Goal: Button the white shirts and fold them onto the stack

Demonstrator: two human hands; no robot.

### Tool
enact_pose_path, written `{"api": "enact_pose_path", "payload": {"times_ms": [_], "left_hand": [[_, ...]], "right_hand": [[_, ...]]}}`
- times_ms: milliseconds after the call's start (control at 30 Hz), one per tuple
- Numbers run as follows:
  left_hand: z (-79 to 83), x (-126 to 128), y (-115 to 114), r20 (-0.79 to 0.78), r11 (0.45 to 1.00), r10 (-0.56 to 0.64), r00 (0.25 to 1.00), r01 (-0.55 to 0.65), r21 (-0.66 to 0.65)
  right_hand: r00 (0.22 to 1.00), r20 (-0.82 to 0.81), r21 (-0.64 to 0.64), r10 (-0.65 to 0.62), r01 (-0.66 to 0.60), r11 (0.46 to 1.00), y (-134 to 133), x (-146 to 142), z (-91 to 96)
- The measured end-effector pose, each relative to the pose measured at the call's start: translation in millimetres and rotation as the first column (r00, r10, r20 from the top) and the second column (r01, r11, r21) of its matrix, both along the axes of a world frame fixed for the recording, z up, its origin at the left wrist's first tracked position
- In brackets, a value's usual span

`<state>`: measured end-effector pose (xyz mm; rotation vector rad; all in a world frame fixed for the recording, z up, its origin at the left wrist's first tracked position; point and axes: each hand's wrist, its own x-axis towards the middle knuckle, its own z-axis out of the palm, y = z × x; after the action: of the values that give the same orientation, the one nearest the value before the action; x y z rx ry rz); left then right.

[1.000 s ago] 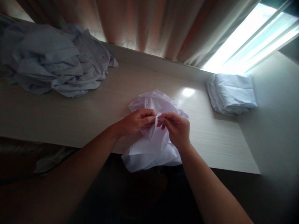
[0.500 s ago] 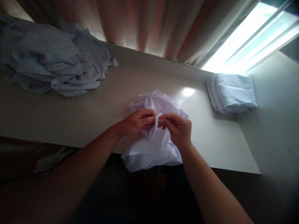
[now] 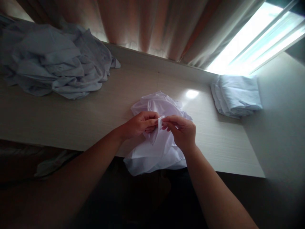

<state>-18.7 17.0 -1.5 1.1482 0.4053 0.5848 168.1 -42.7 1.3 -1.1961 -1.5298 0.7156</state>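
Left hand (image 3: 139,125) and right hand (image 3: 184,131) pinching white cloth (image 3: 152,160), gripped fold (image 3: 159,122) half hidden, left forearm (image 3: 95,157) dim.

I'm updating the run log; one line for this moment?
left hand: pinching white cloth | right hand: touching it | folded stack: far right

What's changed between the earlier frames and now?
The right hand shifted very slightly rightward, its fingers staying by the raised fold of the white cloth. No new grip or release is visible. Unchanged: left hand pinching the fold, crumpled heap, folded stack.
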Motion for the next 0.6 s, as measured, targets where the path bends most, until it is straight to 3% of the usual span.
{"api": "enact_pose_path", "payload": {"times_ms": [233, 600], "left_hand": [[-0.6, -0.3, -0.6, -0.028, 0.998, -0.023, 0.999, 0.022, -0.057], [-2.9, 0.5, -1.4, -0.013, 0.998, -0.035, 0.999, 0.035, -0.050]], "right_hand": [[0.984, 0.180, 0.042, 0.001, -0.009, 0.999, -0.1, 5.6, 3.1], [0.998, 0.066, 0.015, 0.011, -0.012, 1.000, 0.0, 3.0, 0.9]]}}
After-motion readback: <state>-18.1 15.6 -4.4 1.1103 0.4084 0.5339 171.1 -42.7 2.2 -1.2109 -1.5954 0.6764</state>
